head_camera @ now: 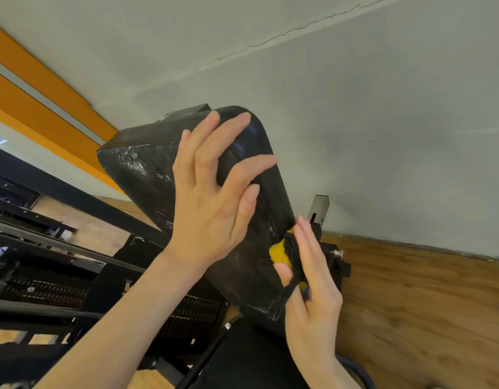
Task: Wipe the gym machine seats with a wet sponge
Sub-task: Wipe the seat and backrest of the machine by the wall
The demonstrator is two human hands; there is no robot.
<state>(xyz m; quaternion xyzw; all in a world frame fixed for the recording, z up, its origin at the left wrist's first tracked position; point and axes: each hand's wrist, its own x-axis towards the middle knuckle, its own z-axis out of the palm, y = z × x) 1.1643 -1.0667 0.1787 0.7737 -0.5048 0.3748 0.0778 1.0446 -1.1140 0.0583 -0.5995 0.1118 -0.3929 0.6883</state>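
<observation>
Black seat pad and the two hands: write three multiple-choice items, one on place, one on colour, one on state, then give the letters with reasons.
1. Where does the sponge touch the black seat pad?
A. on its right edge, low down
B. on its top corner
C. on its far left face

2. What colour is the sponge?
A. pink
B. yellow with a dark layer
C. white

3. How does the left hand lie?
A. curled in a fist away from the pad
B. gripping the sponge
C. fingers spread, resting on the pad

Answers: 1 A, the right hand presses the sponge to the pad's lower right edge. 2 B, yellow shows beside a dark strip between the fingers. 3 C, its straight fingers are splayed over the pad's upper part.
</observation>
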